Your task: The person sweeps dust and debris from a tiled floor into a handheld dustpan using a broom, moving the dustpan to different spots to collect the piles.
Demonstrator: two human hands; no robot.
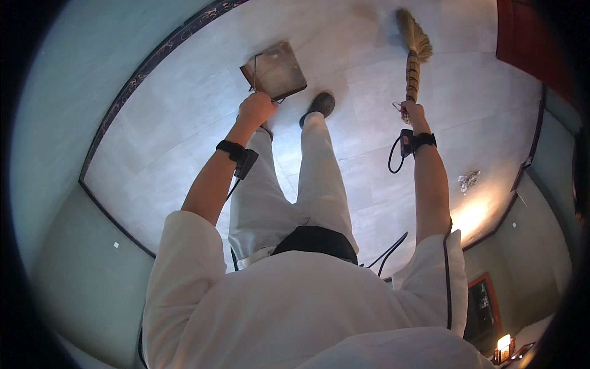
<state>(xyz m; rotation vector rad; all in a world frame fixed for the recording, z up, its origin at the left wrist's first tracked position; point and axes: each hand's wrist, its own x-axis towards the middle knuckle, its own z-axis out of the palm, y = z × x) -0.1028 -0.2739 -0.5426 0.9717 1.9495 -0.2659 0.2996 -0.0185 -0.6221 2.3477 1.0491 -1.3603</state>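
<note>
My left hand (pixel 258 108) is closed around the handle of a square dustpan (pixel 280 69), whose thin wire frame shows beside my fist. The pan hangs or rests over the floor just beyond my feet; I cannot tell if it touches. On the right, my right hand (pixel 411 114) grips a straw hand broom (pixel 413 76) by the end of its bound handle. The broom's bristles point away from me, at the top of the view. No debris can be made out in the pan.
Pale floor tiles (pixel 382 92) spread around my feet, with a dark shoe (pixel 323 105) between the tools. A small pile of debris (pixel 469 181) lies at the right. Dark skirting (pixel 120 99) edges the walls. A red piece of furniture (pixel 525 44) stands at upper right.
</note>
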